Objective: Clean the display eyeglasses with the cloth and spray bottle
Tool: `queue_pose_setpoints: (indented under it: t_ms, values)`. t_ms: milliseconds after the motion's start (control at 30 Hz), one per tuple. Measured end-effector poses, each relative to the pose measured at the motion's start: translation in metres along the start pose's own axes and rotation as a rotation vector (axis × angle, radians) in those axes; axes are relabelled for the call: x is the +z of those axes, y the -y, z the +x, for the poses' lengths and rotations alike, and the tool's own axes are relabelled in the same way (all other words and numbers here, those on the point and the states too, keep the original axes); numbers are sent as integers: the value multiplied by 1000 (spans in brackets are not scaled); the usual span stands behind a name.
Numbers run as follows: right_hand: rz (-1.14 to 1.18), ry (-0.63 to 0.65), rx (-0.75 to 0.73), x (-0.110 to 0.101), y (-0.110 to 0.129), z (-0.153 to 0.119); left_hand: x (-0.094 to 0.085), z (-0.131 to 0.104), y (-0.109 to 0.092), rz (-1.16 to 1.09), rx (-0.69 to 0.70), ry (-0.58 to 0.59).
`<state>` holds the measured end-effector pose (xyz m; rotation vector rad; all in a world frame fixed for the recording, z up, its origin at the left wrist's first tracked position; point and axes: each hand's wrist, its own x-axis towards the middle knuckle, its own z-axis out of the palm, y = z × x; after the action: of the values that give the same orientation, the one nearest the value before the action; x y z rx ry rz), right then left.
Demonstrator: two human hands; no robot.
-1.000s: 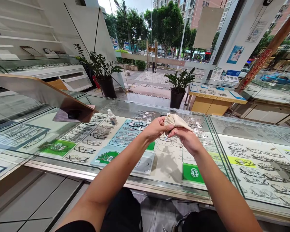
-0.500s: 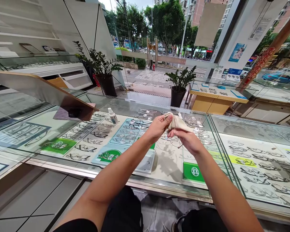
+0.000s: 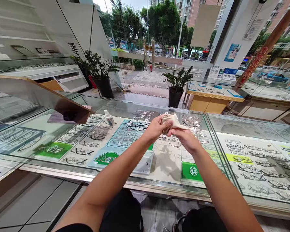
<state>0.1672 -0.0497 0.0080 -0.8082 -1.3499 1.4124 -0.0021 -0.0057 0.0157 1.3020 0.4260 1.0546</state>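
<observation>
Above the glass counter, my left hand (image 3: 157, 127) pinches a cream cloth (image 3: 176, 122) between thumb and fingers. My right hand (image 3: 185, 138) is closed close beside it, its thumb and fingertips at the cloth's lower edge. A thin-framed pair of eyeglasses (image 3: 178, 142) shows below my right fingers, with a dark temple tip hanging down. The cloth and my fingers hide most of this frame, including the lenses.
Rows of eyeglasses (image 3: 83, 151) are laid out in the glass display counter (image 3: 164, 183). A white spray bottle (image 3: 109, 118) stands on top, left of my hands. A wooden-edged panel (image 3: 43, 93) juts in from the left. Potted plants (image 3: 176, 96) stand beyond the counter.
My left thumb has shifted lower on the cloth, and the cloth is folded differently. Both hands stay close together around it. The view has turned slightly.
</observation>
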Motion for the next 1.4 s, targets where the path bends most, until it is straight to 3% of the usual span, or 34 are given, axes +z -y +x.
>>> queue_pose_setpoints:
  t_ms: [167,367,533,700,900,1100,1233,1400]
  values:
    - [2,-5,-5,-2,6,0,-7,4,-3,-48,-33,-30]
    - [53,-13,18,-4,5,1,-13,1,-9,-102,-152,121]
    - [15,-1,8,-1,-8,2,-8,1,-2,-66,-78,61]
    - [61,-5,20,-2,-2,1,-11,4,-6,-95,-101,35]
    - [117,-12,43,-5,2,2,-14,1,-8,-84,-119,157]
    - [86,-20,16,3,-11,3,-7,3,4,-42,-52,13]
    - [118,-46,17,0,-11,6,-4,8,6,-147,-75,-60]
    - [192,-62,34,-5,-4,8,-1,9,6,-220,-74,-66]
